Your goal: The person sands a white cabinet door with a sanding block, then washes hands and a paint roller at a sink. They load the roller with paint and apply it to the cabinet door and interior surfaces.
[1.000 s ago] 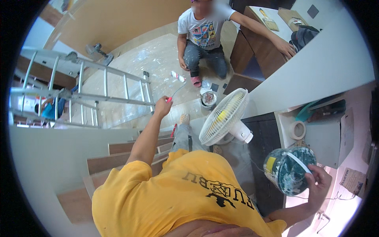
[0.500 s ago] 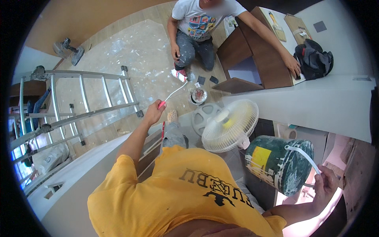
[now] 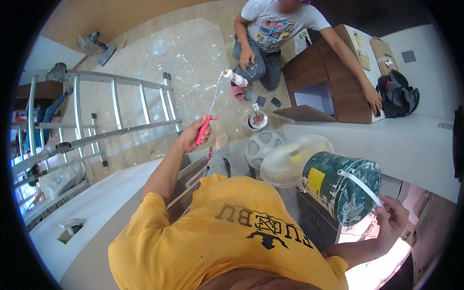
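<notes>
My left hand (image 3: 197, 129) is closed round the pink handle (image 3: 203, 129) of a small paint roller, its wire frame rising to a paint-smeared roller head (image 3: 234, 77). The head appears in front of the kneeling person's legs; whether it touches them I cannot tell. My right hand (image 3: 389, 222) grips the white handle (image 3: 357, 182) of a green, paint-smeared bucket (image 3: 343, 193) with a yellow label, tilted on its side beside a white fan (image 3: 297, 154). A small open paint can (image 3: 256, 120) stands on the floor beyond my feet.
A person (image 3: 275, 24) kneels ahead, one arm stretched to a brown cabinet (image 3: 355, 87) beside a dark bag (image 3: 396, 94). An aluminium ladder (image 3: 116, 108) lies across the left. A second fan (image 3: 99, 46) stands at the back left. A pale ledge (image 3: 411, 159) borders the right.
My left hand has raised the roller, showing more of its handle. The bucket has moved up and left over the fan. The view has shifted, and the kneeling person appears further right.
</notes>
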Action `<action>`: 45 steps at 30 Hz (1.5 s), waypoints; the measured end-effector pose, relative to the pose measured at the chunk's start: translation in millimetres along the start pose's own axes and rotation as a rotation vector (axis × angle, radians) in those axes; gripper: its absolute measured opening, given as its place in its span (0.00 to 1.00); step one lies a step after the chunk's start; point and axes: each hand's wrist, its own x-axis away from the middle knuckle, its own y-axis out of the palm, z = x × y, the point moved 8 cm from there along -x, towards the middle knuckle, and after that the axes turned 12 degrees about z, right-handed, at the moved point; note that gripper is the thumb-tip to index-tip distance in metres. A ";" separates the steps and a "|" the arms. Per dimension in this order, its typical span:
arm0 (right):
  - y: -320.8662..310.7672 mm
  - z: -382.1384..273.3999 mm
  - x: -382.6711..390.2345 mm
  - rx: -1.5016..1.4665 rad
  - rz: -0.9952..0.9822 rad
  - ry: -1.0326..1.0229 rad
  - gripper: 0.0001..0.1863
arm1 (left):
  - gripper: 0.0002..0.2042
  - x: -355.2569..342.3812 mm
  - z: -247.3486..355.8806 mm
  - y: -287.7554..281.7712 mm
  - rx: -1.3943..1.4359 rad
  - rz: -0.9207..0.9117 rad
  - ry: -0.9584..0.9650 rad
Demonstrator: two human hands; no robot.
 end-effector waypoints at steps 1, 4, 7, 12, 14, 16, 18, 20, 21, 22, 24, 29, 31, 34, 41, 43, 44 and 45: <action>8.1 3.2 -2.0 0.018 -0.035 0.023 0.15 | 0.22 0.8 0.5 -2.3 0.050 -0.035 -0.003; 26.0 10.1 -9.9 0.058 -0.143 0.106 0.15 | 0.22 7.1 -2.0 -5.6 0.174 -0.093 -0.019; 28.6 3.1 -18.6 0.054 -0.103 0.076 0.14 | 0.22 16.7 -2.6 -8.7 0.287 -0.164 -0.024; 38.4 -32.3 -31.8 0.037 -0.087 -0.038 0.14 | 0.23 39.1 0.3 -15.5 0.353 -0.192 0.010; 52.6 -39.4 -38.5 -0.015 -0.131 -0.074 0.13 | 0.23 44.0 4.9 -17.6 0.376 -0.213 0.028; 66.7 -50.1 -45.1 -0.024 -0.172 -0.036 0.13 | 0.23 50.5 5.7 -19.4 0.402 -0.243 0.043; 80.9 -54.7 -49.0 -0.049 -0.206 -0.091 0.14 | 0.23 57.4 6.7 -21.9 0.418 -0.245 0.060; 96.8 -64.2 -52.2 -0.050 -0.278 -0.122 0.14 | 0.23 64.5 5.9 -24.6 0.442 -0.240 0.063; 105.4 -70.1 -53.3 -0.071 -0.297 -0.142 0.14 | 0.24 67.1 4.1 -25.9 0.462 -0.236 0.060; 114.6 -75.8 -53.1 -0.096 -0.311 -0.161 0.13 | 0.24 69.8 5.2 -28.2 0.477 -0.233 0.059; 130.7 -81.4 -52.4 -0.153 -0.337 -0.182 0.13 | 0.24 76.6 1.6 -28.8 0.501 -0.273 0.092; 182.6 -73.2 -49.7 -0.275 -0.419 -0.202 0.12 | 0.24 88.3 2.1 -28.1 0.494 -0.303 0.133; 213.9 -67.9 -45.5 -0.375 -0.475 -0.112 0.11 | 0.24 91.0 3.9 -26.6 0.500 -0.327 0.142; 252.4 -67.1 -37.7 -0.443 -0.601 -0.057 0.11 | 0.24 98.7 6.0 -24.4 0.502 -0.361 0.161; 312.7 -66.6 -24.8 -0.498 -0.638 0.010 0.10 | 0.24 113.8 10.4 -15.1 0.488 -0.417 0.128; 325.9 -67.0 -22.4 -0.539 -0.620 0.008 0.10 | 0.24 115.5 11.2 -12.9 0.489 -0.417 0.112; 334.1 -66.8 -20.7 -0.602 -0.630 0.037 0.10 | 0.24 116.1 12.1 -11.2 0.489 -0.419 0.102; 340.4 -66.2 -18.3 -0.636 -0.623 0.069 0.10 | 0.24 116.8 12.7 -9.3 0.482 -0.427 0.095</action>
